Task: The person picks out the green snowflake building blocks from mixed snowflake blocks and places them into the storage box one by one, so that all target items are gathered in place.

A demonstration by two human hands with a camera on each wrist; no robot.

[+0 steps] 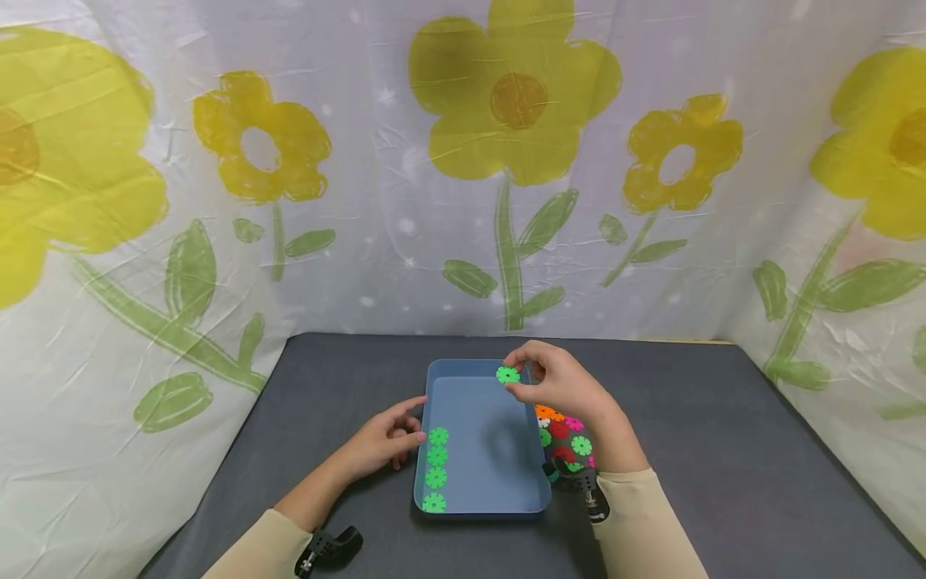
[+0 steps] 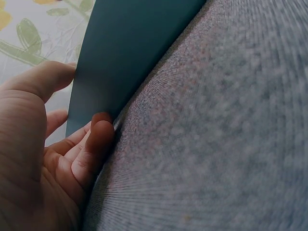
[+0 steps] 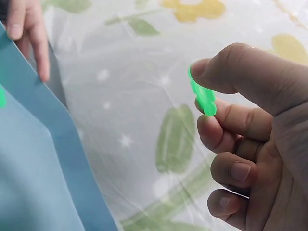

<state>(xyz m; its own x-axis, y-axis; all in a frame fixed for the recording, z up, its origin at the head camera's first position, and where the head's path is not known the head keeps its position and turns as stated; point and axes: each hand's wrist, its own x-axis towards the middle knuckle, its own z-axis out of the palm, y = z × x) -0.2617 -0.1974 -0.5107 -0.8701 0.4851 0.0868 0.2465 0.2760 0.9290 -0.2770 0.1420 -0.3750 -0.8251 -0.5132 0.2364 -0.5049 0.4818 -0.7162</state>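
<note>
Over the far right part of a blue tray (image 1: 483,450), my right hand (image 1: 553,382) pinches a green notched plastic disc (image 1: 508,375) between thumb and fingers. In the right wrist view the same green disc (image 3: 203,94) appears edge-on, with the other fingers curled below it. Four similar green discs (image 1: 437,456) form a column along the tray's left side. My left hand (image 1: 387,434) is at the tray's left wall, fingers loosely bent. In the left wrist view its thumb and fingers (image 2: 101,137) rest against the tray's outer wall (image 2: 125,53).
Beside the tray's right edge, partly behind my right forearm, lies a pile of notched discs (image 1: 559,430) in orange, red, pink, white and green. A dark grey cloth (image 1: 347,370) covers the table. Behind it hangs a flower-printed curtain (image 1: 376,241).
</note>
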